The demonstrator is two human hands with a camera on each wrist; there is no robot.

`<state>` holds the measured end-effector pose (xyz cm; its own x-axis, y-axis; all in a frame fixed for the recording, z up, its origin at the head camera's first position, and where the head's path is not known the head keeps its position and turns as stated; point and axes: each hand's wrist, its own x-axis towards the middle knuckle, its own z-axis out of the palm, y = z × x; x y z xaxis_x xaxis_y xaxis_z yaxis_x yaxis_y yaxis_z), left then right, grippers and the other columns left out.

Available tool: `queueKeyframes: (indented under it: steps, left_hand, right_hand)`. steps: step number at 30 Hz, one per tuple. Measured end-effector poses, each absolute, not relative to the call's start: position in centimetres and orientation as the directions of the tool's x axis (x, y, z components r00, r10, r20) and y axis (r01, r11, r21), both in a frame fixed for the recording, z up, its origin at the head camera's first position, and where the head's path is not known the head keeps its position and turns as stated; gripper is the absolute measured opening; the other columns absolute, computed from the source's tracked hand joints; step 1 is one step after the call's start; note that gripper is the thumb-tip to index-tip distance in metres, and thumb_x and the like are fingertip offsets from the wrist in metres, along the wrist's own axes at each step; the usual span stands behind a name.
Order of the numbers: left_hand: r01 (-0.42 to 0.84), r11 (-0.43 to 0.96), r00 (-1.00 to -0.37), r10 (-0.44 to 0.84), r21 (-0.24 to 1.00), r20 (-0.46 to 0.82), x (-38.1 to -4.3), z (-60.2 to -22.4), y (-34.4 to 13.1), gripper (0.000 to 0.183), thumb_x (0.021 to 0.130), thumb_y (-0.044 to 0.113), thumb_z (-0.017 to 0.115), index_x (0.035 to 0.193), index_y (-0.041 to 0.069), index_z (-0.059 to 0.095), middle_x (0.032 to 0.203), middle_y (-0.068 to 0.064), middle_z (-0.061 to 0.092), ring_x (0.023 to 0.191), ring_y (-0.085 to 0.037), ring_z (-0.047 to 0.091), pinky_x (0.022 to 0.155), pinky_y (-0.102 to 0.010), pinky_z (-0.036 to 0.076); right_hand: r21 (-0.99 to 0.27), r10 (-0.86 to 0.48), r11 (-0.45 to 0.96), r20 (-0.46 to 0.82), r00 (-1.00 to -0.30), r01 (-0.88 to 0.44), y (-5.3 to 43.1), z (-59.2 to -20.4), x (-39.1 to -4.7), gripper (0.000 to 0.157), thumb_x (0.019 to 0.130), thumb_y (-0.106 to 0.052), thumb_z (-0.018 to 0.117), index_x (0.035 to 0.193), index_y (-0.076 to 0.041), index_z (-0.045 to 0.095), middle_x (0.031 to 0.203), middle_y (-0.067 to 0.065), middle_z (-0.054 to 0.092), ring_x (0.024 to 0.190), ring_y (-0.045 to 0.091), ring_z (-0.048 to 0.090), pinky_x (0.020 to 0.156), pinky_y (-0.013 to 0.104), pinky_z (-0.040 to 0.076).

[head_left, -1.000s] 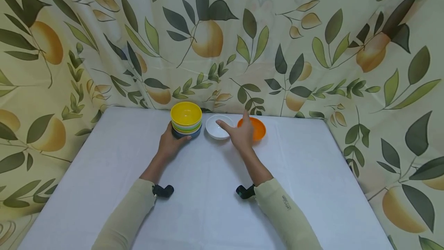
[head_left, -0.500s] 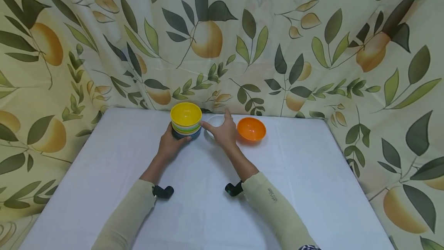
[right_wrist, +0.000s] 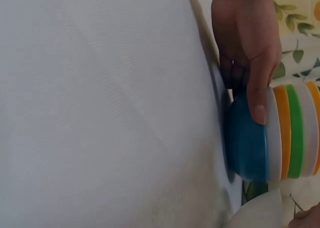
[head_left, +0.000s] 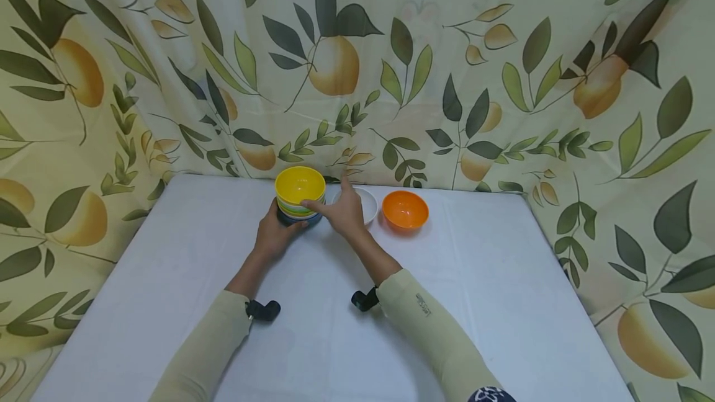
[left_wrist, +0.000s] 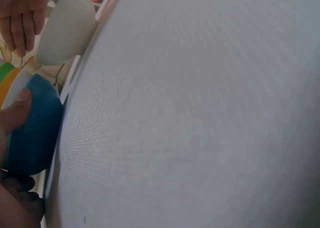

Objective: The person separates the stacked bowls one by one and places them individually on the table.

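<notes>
A stack of several bowls stands at the table's back edge, with a yellow bowl [head_left: 300, 185] on top. Green, white and yellow rims show below it, and a blue bowl [right_wrist: 247, 143] forms the base. My left hand [head_left: 272, 234] holds that blue bowl, its thumb lying along the side in the right wrist view. Just right of the stack, my right hand [head_left: 347, 213] has its fingers extended, thumb reaching in front of the upper bowls; whether the thumb touches them I cannot tell. Behind this hand, a white bowl [head_left: 368, 205] is partly hidden.
An orange bowl [head_left: 404, 209] sits to the right of the white one. White cloth covers the table [head_left: 491, 278]. A leaf-and-fruit patterned curtain [head_left: 357, 123] hangs close behind the back edge.
My right hand has moved left from the orange bowl, past the white bowl, to the side of the stack. The orange bowl is now uncovered. My left hand keeps its hold.
</notes>
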<state>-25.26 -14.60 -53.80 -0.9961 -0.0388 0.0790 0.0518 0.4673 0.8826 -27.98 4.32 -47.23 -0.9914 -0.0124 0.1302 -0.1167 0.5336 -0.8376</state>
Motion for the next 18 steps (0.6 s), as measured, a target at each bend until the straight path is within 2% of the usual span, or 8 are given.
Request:
queueKeyframes:
  steps: [8,12,18]
  left_hand:
    - [0.042,0.476,-0.997,-0.043,0.879,0.072,-25.4,-53.9,-14.6,0.096,0.09,0.033,0.086,0.163,0.012,0.028,0.155,-0.019,0.049,0.142,-0.038,0.046,0.121,-0.056,0.033]
    - [0.041,0.472,-0.997,-0.041,0.88,0.068,-25.3,-53.9,-14.6,0.096,0.09,0.034,0.086,0.164,0.012,0.027,0.156,-0.019,0.048,0.143,-0.037,0.046,0.121,-0.056,0.034]
    - [0.047,0.482,-0.996,-0.039,0.875,0.075,-25.5,-54.0,-14.7,0.096,0.091,0.036,0.085,0.164,0.013,0.027,0.156,-0.018,0.048,0.142,-0.037,0.046,0.121,-0.056,0.033]
  right_hand:
    - [-0.829,-0.039,0.551,0.096,-0.995,-0.102,3.6,-47.6,-28.5,0.125,0.073,-0.061,0.091,0.164,0.001,0.03,0.162,0.021,0.042,0.145,0.034,0.046,0.115,0.049,0.045]
    - [-0.831,-0.057,0.548,0.081,-0.995,-0.098,3.3,-48.0,-28.6,0.121,0.073,-0.057,0.093,0.161,0.003,0.035,0.16,0.022,0.045,0.146,0.034,0.045,0.116,0.048,0.043]
    - [-0.841,-0.072,0.527,0.095,-0.993,-0.119,3.0,-48.0,-28.7,0.122,0.072,-0.058,0.093,0.161,0.002,0.035,0.16,0.021,0.045,0.146,0.034,0.046,0.117,0.048,0.043]
